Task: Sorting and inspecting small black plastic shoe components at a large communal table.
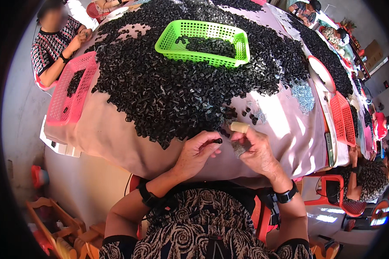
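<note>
Pink cloth covered the long work table [116, 142], heaped with small black plastic caps [168, 86] around a green plastic mesh basket [203, 43]. At the near edge, the left hand [199, 151] pinched one small black cap [218, 140] while the right hand [253, 149], its thumb in a tan rubber cot [239, 127], closed on something too small to identify. Judging by this, a part was being fitted into the cap, so the next move called for fine alignment.

Bare pink cloth [116, 138] along near counter edge: passable. Ahead: heap of black caps [173, 86], green basket [203, 42]. Left: pink basket [71, 88].
</note>
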Demonstrator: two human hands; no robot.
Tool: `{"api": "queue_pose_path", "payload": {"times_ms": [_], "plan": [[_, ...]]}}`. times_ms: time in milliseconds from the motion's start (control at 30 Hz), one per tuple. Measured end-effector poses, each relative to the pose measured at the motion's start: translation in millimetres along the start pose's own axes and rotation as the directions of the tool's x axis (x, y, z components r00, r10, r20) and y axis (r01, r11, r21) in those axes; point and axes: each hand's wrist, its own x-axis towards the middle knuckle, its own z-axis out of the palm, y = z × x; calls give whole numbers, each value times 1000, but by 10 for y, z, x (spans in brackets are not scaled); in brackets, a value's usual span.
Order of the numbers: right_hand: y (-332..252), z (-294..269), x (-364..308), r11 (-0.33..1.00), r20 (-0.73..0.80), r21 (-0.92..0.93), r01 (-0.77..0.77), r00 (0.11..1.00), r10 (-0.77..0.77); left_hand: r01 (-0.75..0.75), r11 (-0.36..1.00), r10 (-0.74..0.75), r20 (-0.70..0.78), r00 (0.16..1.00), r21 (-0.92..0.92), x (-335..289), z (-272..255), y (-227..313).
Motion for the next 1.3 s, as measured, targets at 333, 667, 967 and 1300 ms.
{"api": "queue_pose_path", "payload": {"times_ms": [333, 667, 967, 1300], "plan": [[-94, -30, 85, 999, 156, -52, 11, 988, -3, -54, 997, 51, 60, 997, 48, -21, -15, -27], [109, -31, 104, 917, 265, 315, -244, 951, 161, -54, 998, 48, 139, 989, 39, -2, -16, 27], [-21, 9, 28, 979, 160, 120, -166, 976, 146, -97, 995, 94, 86, 992, 30, -28, 15, 7], [112, 78, 4, 988, 69, 140, -64, 996, 55, -73, 996, 70, 49, 996, 59, -31, 22, 8]]}}
